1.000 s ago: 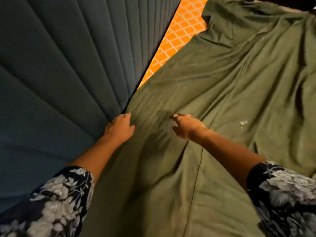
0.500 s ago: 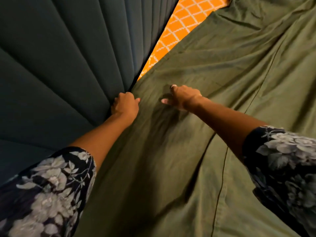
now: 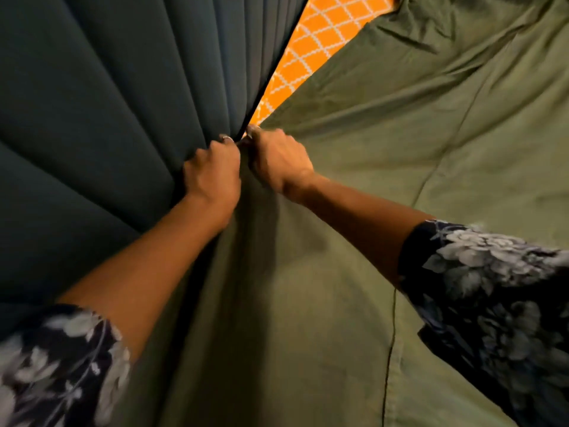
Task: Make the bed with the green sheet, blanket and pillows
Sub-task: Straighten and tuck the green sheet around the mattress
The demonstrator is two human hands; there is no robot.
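The green sheet lies spread over the bed and fills the right and middle of the head view, creased near the top right. My left hand and my right hand sit side by side at the sheet's edge, right at the gap between the bed and the padded headboard. Both have curled fingers that dig into the gap, and the fingertips are hidden there. The sheet's edge bunches under them. No blanket or pillows are in view.
The dark teal channelled headboard covers the left half of the view. A strip of orange mattress with a white lattice pattern shows uncovered between the headboard and the sheet, beyond my hands.
Both hands have moved forward along the sheet's edge and come together. The right hand has swung left from the sheet's surface to the gap at the headboard, and its fingers have curled.
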